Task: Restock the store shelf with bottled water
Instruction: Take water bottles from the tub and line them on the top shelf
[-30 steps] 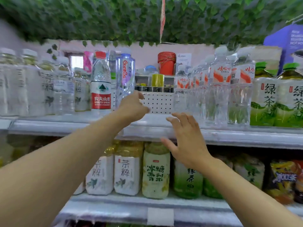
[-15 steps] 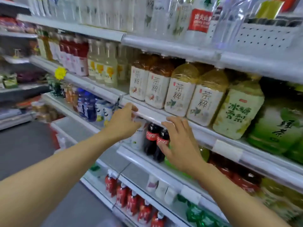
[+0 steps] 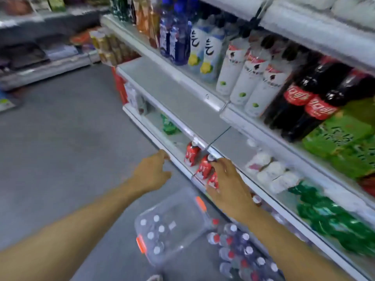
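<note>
Bottled water (image 3: 246, 253) is seen on the floor (image 3: 60, 149) below both hands, beside a clear bin (image 3: 172, 226). Left hand (image 3: 151, 173): fingers loosely curled, nothing held. Right hand (image 3: 229, 186): fingers relaxed, nothing held, over the red bottles (image 3: 199, 165).

Even indoor light, heavy motion blur

Looking down a store aisle. Both bare hands reach forward, holding nothing: the left hand (image 3: 151, 171) with loosely curled fingers, the right hand (image 3: 229, 186) spread before small red bottles (image 3: 199, 165) on a low shelf (image 3: 176, 159). On the grey floor (image 3: 60, 149) below, a clear bin (image 3: 172, 226) and a pack of water bottles (image 3: 243, 252).
</note>
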A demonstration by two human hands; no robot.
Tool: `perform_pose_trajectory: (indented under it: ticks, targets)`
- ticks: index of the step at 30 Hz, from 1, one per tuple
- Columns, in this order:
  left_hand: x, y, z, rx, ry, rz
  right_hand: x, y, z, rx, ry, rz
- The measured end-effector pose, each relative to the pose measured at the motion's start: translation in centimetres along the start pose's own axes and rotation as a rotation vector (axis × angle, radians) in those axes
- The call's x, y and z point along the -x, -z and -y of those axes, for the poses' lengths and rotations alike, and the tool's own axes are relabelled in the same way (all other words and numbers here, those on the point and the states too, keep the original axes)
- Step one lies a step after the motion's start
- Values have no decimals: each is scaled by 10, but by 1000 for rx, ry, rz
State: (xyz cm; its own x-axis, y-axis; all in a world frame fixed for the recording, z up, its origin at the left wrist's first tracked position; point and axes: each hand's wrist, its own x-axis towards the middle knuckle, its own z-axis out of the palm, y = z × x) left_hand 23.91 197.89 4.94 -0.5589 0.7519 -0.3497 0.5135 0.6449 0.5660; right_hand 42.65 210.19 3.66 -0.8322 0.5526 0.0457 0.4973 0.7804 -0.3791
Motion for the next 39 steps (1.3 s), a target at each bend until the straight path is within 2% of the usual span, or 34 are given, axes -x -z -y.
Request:
perform_pose_trajectory:
  ticks: [7,16,26,34,39]
  targets:
    - [-7,-72,126,35,158,103,17,-135,16,3,-65,279]
    - [-20,-187,241,19,314,184,32,-293,0,-11,-77,550]
    - [-51,-327,324,87,379,148,58,-480,-53,-79,-178,598]
    - [-81,-400,362,3,360,84,58,-586,-92,-265,-226,490]
    - [-86,-418,375,-19,328,53,56,-621,-101,-400,-219,393]
